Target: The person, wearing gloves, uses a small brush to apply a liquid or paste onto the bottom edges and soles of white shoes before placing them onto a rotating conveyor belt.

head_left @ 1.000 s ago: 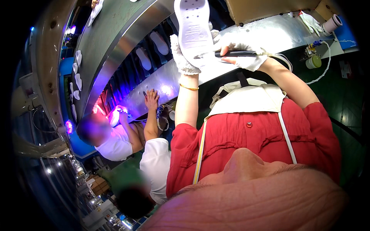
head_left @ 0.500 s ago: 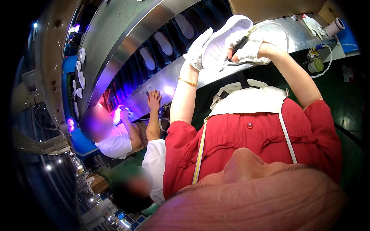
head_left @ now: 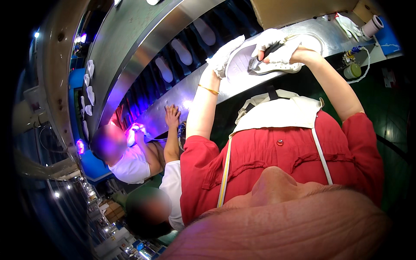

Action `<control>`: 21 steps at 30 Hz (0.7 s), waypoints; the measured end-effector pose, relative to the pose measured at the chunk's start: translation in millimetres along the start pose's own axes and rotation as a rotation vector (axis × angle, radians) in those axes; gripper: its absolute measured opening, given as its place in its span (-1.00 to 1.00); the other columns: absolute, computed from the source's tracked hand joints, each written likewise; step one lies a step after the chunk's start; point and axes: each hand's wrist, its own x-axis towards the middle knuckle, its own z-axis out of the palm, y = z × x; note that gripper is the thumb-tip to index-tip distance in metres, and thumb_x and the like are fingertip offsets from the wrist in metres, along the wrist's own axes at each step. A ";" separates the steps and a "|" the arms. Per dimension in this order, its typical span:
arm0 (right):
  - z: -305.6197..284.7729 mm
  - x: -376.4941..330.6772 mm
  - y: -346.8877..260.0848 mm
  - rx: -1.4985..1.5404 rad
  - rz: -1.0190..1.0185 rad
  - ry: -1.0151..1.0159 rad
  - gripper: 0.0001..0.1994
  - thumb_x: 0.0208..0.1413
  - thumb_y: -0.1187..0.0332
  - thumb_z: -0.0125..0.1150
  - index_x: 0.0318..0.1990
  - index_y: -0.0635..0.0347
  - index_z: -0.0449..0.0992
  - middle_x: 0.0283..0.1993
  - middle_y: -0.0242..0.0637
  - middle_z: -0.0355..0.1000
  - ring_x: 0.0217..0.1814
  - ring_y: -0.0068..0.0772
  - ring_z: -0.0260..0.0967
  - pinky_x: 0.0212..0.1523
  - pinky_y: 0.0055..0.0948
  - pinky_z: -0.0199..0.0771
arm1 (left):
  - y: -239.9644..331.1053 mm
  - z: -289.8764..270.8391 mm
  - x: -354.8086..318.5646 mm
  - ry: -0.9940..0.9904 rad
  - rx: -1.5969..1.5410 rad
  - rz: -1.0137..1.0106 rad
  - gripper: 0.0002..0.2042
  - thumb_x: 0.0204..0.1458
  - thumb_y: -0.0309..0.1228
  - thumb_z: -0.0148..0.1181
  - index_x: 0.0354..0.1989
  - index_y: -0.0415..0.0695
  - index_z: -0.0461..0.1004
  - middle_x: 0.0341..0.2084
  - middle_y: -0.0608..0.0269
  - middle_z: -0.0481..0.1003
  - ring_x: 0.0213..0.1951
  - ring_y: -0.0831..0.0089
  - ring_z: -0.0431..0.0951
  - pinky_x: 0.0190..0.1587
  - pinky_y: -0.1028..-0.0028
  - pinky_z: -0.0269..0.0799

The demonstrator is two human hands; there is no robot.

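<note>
A long factory hall stretches away on the left, dim, with small ceiling lights and a violet glow low down. A dark conveyor belt (head_left: 186, 56) runs diagonally from the lower left to the far right, carrying pale shoe soles (head_left: 182, 51) spaced one after another, under a curved metal hood (head_left: 125, 39). Beside it runs a shiny metal tabletop (head_left: 333, 37), where the person in a red shirt and white apron works.

The left hand (head_left: 224, 57), in a white glove, is closed on the left edge of a white shoe sole (head_left: 277, 67) that is held just above the tabletop, tilted with its grey inner face toward the camera. The right hand (head_left: 277, 47), also gloved, curls over the top of the sole and grips a dark, slim tool (head_left: 260, 60) whose tip rests on the sole's inner face. A gold bracelet (head_left: 209, 89) sits on the left wrist.

On the far right of the tabletop lie a spare white glove (head_left: 349, 25) and a pale roll of tape (head_left: 372, 27), with a small green pot (head_left: 352, 70) and a white cable (head_left: 366, 60) nearer. A brown cardboard box (head_left: 299, 11) stands behind the hands.

To the left, two other people stand at the same line; one lays a bare hand (head_left: 172, 116) flat on the metal edge, another holds something white under the violet light (head_left: 136, 130).
</note>
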 end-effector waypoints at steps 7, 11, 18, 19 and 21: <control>6.7 -4.2 1.2 0.442 -0.019 0.142 -0.85 -0.10 0.37 0.29 -0.42 0.24 0.48 -0.44 -0.38 0.41 -0.42 -0.64 0.34 -0.43 -0.71 0.36 | -18.1 -11.7 3.1 -0.067 -0.380 0.291 -0.45 0.09 -0.02 -0.11 0.06 -0.26 0.26 -0.07 0.02 0.40 -0.08 0.19 0.45 -0.01 0.29 0.37; 48.7 1.7 13.1 0.406 -0.070 0.274 -0.90 -0.10 0.45 0.23 -0.44 0.25 0.44 -0.48 -0.34 0.41 -0.45 -0.62 0.35 -0.41 -0.60 0.35 | -34.4 -6.4 16.5 -0.170 -0.614 0.484 -0.39 0.08 0.04 -0.16 0.17 -0.17 0.15 0.08 0.05 0.27 0.05 0.17 0.32 0.11 0.22 0.24; 36.0 -1.9 -4.0 0.706 0.135 0.147 -0.87 -0.11 0.43 0.27 -0.45 0.25 0.43 -0.49 -0.36 0.39 -0.47 -0.61 0.34 -0.45 -0.59 0.35 | -48.5 -2.0 16.1 -0.116 -0.703 0.502 -0.36 0.01 0.07 -0.19 0.16 -0.16 0.15 0.04 -0.05 0.29 -0.02 0.06 0.34 0.05 0.15 0.25; 39.7 8.5 12.8 0.473 0.032 0.340 -0.85 -0.10 0.40 0.28 -0.45 0.23 0.42 -0.50 -0.35 0.38 -0.47 -0.56 0.35 -0.46 -0.54 0.36 | -50.5 2.4 17.2 -0.072 -0.702 0.498 -0.41 0.03 0.02 -0.15 0.13 -0.17 0.18 0.01 0.02 0.31 -0.03 0.13 0.35 0.04 0.21 0.26; 43.0 13.1 15.3 0.183 -0.263 0.574 -0.87 -0.09 0.38 0.26 -0.46 0.19 0.43 -0.49 -0.32 0.36 -0.42 -0.45 0.35 -0.39 -0.50 0.35 | -53.5 3.4 16.2 -0.027 -0.718 0.523 -0.48 0.03 -0.04 -0.10 0.04 -0.19 0.25 -0.06 0.11 0.35 -0.07 0.23 0.36 0.01 0.31 0.28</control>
